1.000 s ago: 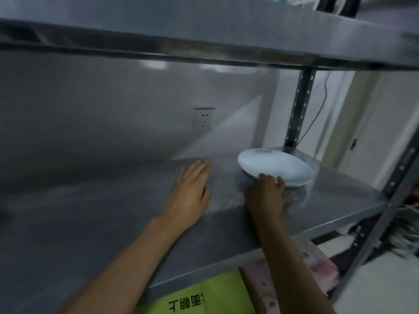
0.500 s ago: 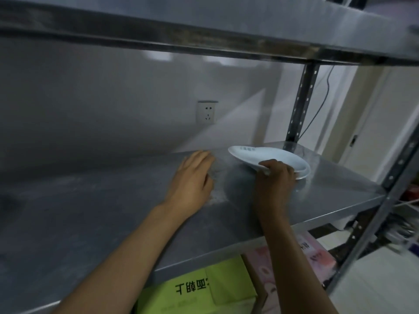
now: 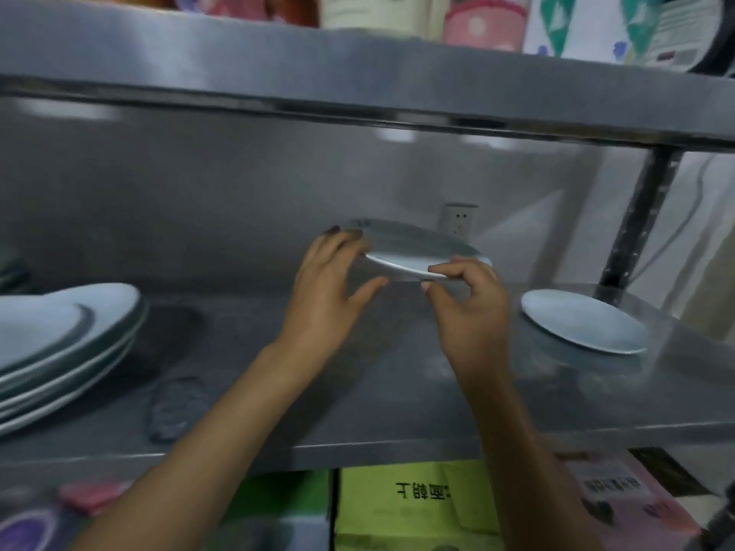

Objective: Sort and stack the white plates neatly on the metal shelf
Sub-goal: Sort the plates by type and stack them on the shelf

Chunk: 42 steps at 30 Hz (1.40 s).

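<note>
I hold a white plate (image 3: 413,248) in the air above the metal shelf (image 3: 358,399), tilted with its near edge down. My left hand (image 3: 334,284) grips its left rim and my right hand (image 3: 469,300) pinches its near right rim. A stack of larger white plates (image 3: 59,340) sits at the shelf's left end. One more white plate (image 3: 580,326) lies flat on the shelf at the right.
The upper shelf (image 3: 358,81) hangs close overhead, loaded with packages. A dark upright post (image 3: 632,228) stands at the back right. A wall socket (image 3: 459,218) shows behind the plate. Green and pink cartons (image 3: 417,507) sit below the shelf.
The plate has been lifted off the shelf and carried left, and my left hand has come off the shelf surface onto its rim. The view swung left, revealing the plate stack.
</note>
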Motion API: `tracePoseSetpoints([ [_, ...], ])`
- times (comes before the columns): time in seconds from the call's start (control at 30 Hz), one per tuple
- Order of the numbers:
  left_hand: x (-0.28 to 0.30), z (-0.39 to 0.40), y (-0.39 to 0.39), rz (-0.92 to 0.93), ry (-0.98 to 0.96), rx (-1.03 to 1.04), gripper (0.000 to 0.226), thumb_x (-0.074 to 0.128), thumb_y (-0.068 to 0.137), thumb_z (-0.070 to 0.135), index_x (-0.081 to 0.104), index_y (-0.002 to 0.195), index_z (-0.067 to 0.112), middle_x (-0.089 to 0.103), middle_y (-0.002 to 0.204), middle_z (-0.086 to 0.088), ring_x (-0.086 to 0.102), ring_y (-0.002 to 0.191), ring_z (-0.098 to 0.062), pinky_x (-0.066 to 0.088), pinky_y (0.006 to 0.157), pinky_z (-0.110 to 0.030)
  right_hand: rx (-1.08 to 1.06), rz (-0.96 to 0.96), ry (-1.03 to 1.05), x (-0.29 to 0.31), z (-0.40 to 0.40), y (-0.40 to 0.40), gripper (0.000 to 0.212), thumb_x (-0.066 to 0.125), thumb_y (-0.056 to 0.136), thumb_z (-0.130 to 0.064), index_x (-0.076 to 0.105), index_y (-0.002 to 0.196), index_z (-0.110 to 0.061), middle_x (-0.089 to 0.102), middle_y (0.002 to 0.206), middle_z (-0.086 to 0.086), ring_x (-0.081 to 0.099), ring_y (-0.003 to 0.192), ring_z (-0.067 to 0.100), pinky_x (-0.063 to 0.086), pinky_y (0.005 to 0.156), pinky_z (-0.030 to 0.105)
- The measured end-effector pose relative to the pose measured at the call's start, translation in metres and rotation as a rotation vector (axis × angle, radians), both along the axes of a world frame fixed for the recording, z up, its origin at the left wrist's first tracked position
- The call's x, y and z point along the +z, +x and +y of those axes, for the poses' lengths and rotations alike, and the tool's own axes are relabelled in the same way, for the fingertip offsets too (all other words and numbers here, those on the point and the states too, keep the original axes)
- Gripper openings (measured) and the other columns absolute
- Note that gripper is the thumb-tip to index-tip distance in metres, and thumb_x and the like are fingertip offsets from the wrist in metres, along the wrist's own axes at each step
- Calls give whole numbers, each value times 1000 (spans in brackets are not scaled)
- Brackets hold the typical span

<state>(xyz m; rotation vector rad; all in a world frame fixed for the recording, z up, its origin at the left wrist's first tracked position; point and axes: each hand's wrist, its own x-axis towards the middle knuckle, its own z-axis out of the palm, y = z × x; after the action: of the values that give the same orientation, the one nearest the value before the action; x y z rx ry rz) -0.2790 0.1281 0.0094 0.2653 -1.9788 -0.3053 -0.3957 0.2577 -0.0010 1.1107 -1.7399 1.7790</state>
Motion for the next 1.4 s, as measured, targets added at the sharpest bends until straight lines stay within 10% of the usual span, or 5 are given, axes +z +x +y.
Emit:
tracePoseSetpoints([
  [0.2,27,-36,106,27,-53,191,26,73,75,30,68,88,8,68,93,-3,61,93,-20,43,86,-25,288,-90,13,20,-66,80,26,74,72,3,69,83,-20,64,104,7,59,108,15,43,100,30],
  [0.4,44,-64,211,70,-89,403,23,78,74,26,68,85,8,68,86,-3,61,85,-22,45,80,-30,490,-10,83,44,-123,165,33,69,73,3,63,76,-29,66,97,1,59,95,-1,40,88,9],
  [0.57,52,-89,296,120,-96,568,26,81,72,25,69,84,6,68,83,-5,61,81,-21,44,76,-25,643,223,243,70,-169,235,41,51,67,-9,70,101,-21,68,106,-4,60,106,18,47,97,33],
  [0.77,53,-133,386,274,89,676,25,82,71,30,72,84,12,67,83,4,60,75,-10,52,75,-31,589,285,337,83,-219,294,50,54,78,-5,57,127,-16,52,130,4,47,125,20,38,106,31],
  [1.4,-5,-249,429,91,321,657,22,83,70,22,68,77,8,63,78,-3,56,76,-19,38,66,-27,437,213,600,73,-286,339,28,55,83,-11,64,110,-13,56,124,7,60,93,24,42,78,23],
])
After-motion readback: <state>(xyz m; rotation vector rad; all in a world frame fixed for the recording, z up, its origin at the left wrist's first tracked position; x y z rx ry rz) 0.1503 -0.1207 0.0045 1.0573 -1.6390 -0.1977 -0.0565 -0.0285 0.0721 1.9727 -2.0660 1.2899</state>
